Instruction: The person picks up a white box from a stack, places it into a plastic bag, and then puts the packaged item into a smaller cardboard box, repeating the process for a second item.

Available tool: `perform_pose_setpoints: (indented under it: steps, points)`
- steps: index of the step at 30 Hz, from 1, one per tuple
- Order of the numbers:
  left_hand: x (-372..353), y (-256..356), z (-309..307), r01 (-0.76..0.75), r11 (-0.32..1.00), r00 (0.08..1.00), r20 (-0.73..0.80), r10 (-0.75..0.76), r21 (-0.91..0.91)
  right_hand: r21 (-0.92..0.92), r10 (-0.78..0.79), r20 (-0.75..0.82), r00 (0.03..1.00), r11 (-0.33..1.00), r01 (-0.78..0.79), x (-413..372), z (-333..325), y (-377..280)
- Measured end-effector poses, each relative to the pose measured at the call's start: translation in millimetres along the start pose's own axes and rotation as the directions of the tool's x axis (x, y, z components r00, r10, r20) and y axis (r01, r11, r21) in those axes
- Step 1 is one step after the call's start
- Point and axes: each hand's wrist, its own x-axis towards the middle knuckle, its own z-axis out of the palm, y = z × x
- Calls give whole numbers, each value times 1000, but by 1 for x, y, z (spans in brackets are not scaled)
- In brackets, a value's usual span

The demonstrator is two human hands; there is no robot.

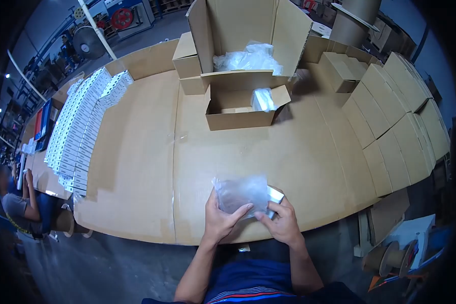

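**A:** Fingers (239,209) of the left hand (220,223), how do they stand?

**B:** Clamped on the clear plastic bag (240,192). The thumb runs up its left edge and the index finger lies across its lower front. The right hand (283,225) pinches the bag's lower right corner, fingers closed on it.

**A:** And where is the bag?

**B:** Held just above the near edge of the tabletop (137,172), at six o'clock in the view. A shiny metal piece (276,194) shows at the bag's three o'clock side (inside it or behind it, I cannot tell).

**A:** What lies around it?

**B:** At twelve o'clock from the bag, well apart, sits a small open carton (238,119) with a white wrapped item (262,100) in it. Right behind that stands a tall open box (238,25) holding crumpled plastic bags (248,58). At ten o'clock, rows of white boxes (78,131) run along the tabletop's left side. At two o'clock, closed brown cartons (390,121) lie packed side by side. At nine o'clock, off the tabletop, another person (20,202) sits.
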Motion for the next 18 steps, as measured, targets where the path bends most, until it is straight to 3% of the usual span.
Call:
perform_pose_setpoints:
  steps: [2, 3, 6, 9, 12, 13, 14, 18]
  points:
    - [0, 0, -4, -64, 995, 998, 0, 64, 78, 55, -26, -44, 999, 998, 29, 0, -7, 6]
    - [-1, -1, -8, -86, 985, 996, 12, 85, 149, 231, 80, -57, 995, 971, -64, -1, -10, 12]
    - [-7, -4, -15, -96, 962, 995, 33, 90, 256, 379, 221, -207, 953, 916, -130, 17, -34, 5]
    - [-10, -3, -17, -117, 940, 992, 73, 99, 319, 543, -19, -389, 921, 803, 246, 50, -37, -38]
    - [-12, 1, -14, -168, 916, 985, 104, 139, 365, 544, -143, -253, 957, 797, 264, 68, -48, -47]
    - [-12, 2, -13, -187, 907, 981, 111, 157, 377, 534, -203, -307, 930, 772, 344, 76, -41, -61]
    - [-13, 1, -13, -196, 900, 980, 114, 165, 389, 531, -268, -248, 931, 766, 363, 82, -40, -63]
    - [-14, 1, -15, -205, 892, 977, 130, 166, 402, 566, -277, -84, 957, 777, 275, 92, -27, -71]
